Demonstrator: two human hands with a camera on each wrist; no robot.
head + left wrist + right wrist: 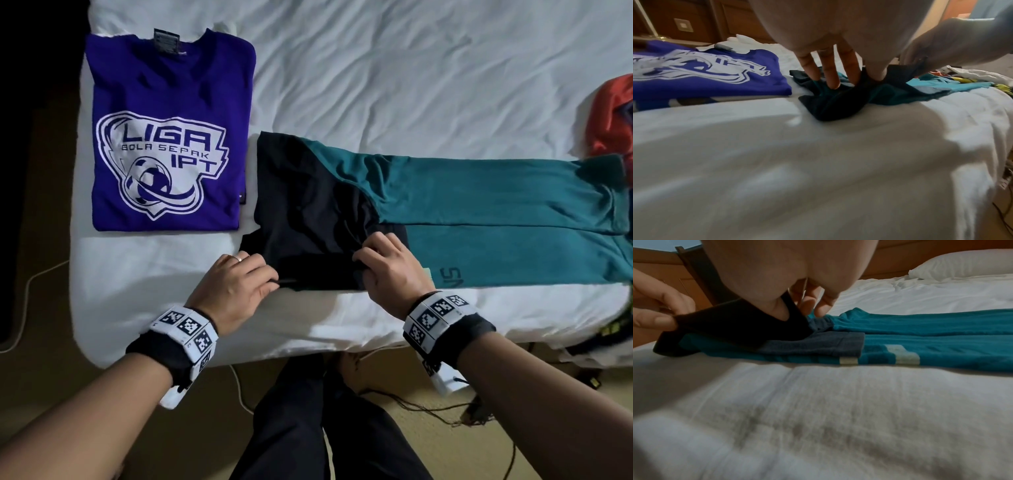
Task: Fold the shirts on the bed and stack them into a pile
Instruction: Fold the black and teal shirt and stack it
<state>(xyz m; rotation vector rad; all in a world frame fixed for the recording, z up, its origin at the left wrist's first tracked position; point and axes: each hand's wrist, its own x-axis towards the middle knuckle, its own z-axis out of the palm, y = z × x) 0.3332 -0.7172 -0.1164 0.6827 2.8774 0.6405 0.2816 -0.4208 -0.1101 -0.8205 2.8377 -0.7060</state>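
Left hand [236, 287] pinches the black near edge of the teal-and-black shirt [479, 202], thumb against fingers, fabric lifted slightly off the bed [376, 68]. Right hand [387, 263] grips the same black edge further along, thumb hooked under the cloth, fingers curled on top. Shirt lies lengthwise along the bed's near edge, black end toward the left hand, teal body beyond the right hand. Partial white lettering on the teal: "VS", upside down. 1 purple shirt [168, 130], folded flat, just beside the black end, not touching it that I can tell; print reads "LIGA BOLA SEPAK IPT" with a football emblem. 1 orange garment [613, 116] past the teal end. 2 shirts counted.
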